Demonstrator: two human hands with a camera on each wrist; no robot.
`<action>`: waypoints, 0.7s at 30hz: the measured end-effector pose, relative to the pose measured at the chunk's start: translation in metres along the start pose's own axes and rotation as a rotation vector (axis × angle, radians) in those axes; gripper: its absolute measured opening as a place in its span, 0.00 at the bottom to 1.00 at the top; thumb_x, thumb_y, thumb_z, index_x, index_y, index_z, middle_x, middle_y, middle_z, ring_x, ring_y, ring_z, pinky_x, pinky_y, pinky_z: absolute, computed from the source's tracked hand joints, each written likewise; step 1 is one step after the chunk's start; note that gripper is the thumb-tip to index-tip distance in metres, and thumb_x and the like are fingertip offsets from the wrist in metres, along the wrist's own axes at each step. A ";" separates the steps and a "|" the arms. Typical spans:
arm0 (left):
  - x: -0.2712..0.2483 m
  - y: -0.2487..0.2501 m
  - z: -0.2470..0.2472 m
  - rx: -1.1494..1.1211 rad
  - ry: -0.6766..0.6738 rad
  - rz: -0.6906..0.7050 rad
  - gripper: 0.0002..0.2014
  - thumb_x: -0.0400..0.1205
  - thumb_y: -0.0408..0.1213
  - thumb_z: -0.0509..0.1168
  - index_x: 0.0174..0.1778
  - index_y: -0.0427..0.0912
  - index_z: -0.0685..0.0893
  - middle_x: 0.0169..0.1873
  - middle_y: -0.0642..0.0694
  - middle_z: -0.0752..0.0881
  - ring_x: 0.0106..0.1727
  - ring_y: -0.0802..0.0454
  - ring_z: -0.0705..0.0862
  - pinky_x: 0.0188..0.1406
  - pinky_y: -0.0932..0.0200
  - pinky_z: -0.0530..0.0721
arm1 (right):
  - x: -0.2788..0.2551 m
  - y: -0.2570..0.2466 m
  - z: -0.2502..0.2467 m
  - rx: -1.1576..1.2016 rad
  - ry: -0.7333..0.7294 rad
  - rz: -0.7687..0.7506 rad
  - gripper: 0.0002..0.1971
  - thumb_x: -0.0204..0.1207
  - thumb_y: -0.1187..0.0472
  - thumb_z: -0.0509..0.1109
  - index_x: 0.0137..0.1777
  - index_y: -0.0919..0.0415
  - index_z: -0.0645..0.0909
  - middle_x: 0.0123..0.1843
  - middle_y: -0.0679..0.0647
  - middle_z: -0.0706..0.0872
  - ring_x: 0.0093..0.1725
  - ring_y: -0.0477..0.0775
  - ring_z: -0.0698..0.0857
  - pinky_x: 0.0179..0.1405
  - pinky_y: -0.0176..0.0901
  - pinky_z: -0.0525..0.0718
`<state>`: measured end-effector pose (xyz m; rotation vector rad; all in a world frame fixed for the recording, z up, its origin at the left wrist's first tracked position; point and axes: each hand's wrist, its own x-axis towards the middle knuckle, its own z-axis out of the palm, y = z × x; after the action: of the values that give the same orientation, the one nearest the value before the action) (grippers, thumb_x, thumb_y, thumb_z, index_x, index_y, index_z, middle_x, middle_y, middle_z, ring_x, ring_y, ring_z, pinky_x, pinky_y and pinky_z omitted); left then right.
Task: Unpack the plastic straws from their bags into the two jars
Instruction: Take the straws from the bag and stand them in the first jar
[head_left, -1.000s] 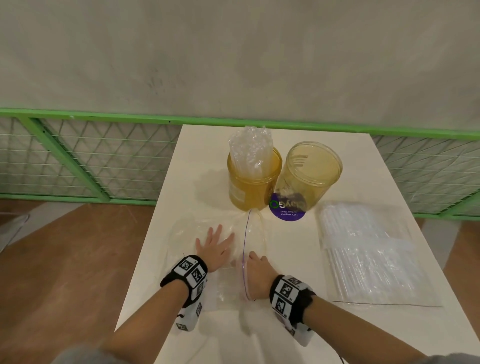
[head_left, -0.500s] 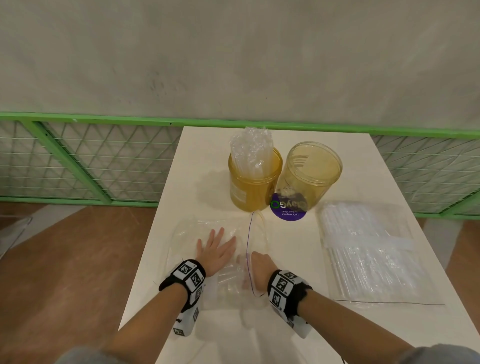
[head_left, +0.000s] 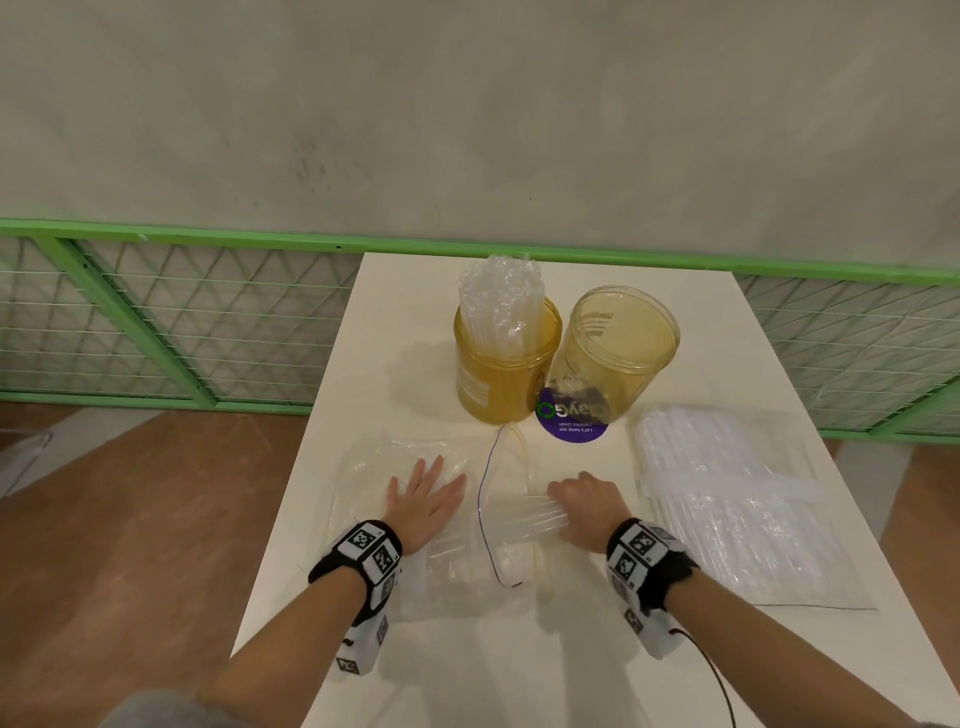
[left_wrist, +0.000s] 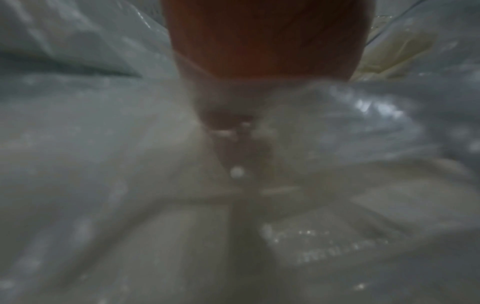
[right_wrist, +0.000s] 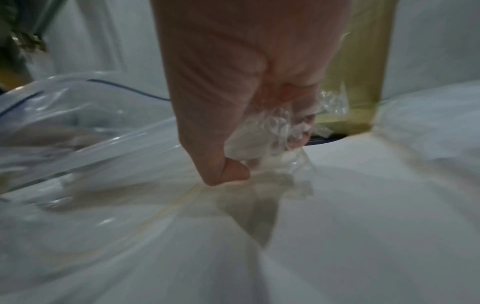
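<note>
A clear zip bag (head_left: 415, 519) lies flat at the table's near left with its mouth gaping to the right. My left hand (head_left: 423, 496) presses flat on it with straight fingers. My right hand (head_left: 584, 506) grips a bundle of clear straws (head_left: 524, 519) that pokes halfway out of the bag's mouth; in the right wrist view the fingers (right_wrist: 298, 131) curl round crinkled plastic (right_wrist: 265, 131). Two amber jars stand behind: the left jar (head_left: 506, 374) holds wrapped straws, the right jar (head_left: 613, 348) looks empty. The left wrist view is blurred.
A second, full bag of straws (head_left: 727, 509) lies at the right of the cream table (head_left: 571, 649). A purple round sticker (head_left: 571, 421) sits under the right jar. A green mesh fence (head_left: 156, 322) runs behind the table, with wooden floor to the left.
My right hand has drawn back out of the bag's mouth to the right, pulling a bundle of straws with it. The left hand stays pressed on the bag.
</note>
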<state>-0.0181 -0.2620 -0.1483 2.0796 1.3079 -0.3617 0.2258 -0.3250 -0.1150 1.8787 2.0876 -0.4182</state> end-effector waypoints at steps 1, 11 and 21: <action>0.000 -0.001 0.001 -0.006 0.000 0.002 0.23 0.87 0.54 0.38 0.80 0.65 0.47 0.82 0.51 0.36 0.82 0.49 0.32 0.79 0.37 0.32 | -0.003 0.010 -0.001 -0.006 0.001 0.022 0.16 0.74 0.56 0.64 0.62 0.55 0.74 0.59 0.53 0.82 0.59 0.57 0.78 0.53 0.50 0.79; 0.003 0.001 0.000 -0.147 0.037 0.007 0.23 0.87 0.52 0.39 0.80 0.63 0.53 0.83 0.52 0.39 0.82 0.50 0.33 0.77 0.38 0.30 | -0.025 0.029 -0.006 0.110 -0.065 0.075 0.17 0.70 0.51 0.67 0.59 0.53 0.76 0.55 0.49 0.85 0.55 0.54 0.83 0.52 0.45 0.79; 0.002 0.012 0.003 -0.125 0.059 -0.032 0.26 0.87 0.55 0.44 0.82 0.57 0.51 0.83 0.50 0.37 0.82 0.48 0.32 0.77 0.36 0.31 | -0.006 -0.053 -0.008 0.042 -0.128 -0.093 0.32 0.68 0.57 0.73 0.70 0.59 0.63 0.64 0.57 0.71 0.52 0.65 0.82 0.42 0.49 0.74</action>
<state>-0.0059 -0.2661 -0.1475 1.9799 1.3648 -0.2275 0.1733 -0.3328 -0.1039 1.7332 2.1018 -0.5930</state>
